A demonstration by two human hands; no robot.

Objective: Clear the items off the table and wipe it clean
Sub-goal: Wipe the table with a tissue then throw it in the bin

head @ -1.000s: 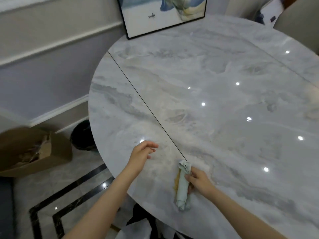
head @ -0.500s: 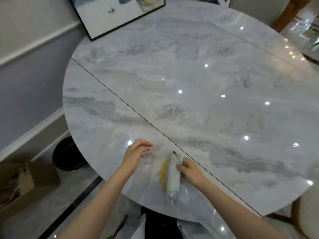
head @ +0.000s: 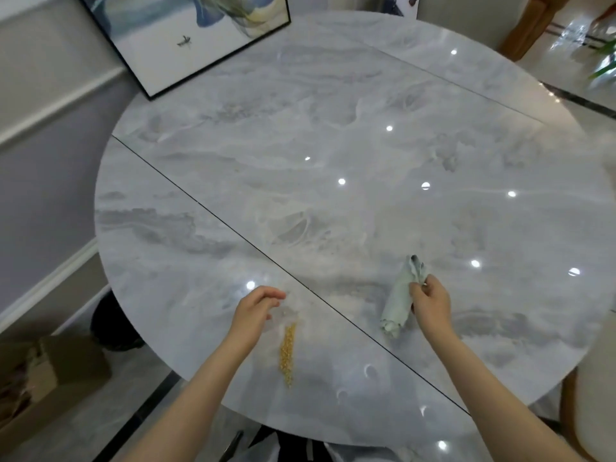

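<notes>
Marble table [head: 333,95]: crumbs [head: 287,355] near edge.

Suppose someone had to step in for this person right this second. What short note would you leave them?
Right hand: holds the rolled pale green cloth, which lies on the marble table right of the dark seam.
Left hand: empty, fingers loosely curled, hovering by the near edge left of the seam.
Crumbs: a narrow line of yellow crumbs lies just right of the left hand, near the table edge.
Done: the tabletop holds only a framed picture at its far edge.
Left: get the crumbs off the table, deal with the picture, wipe the smeary patches.
</notes>
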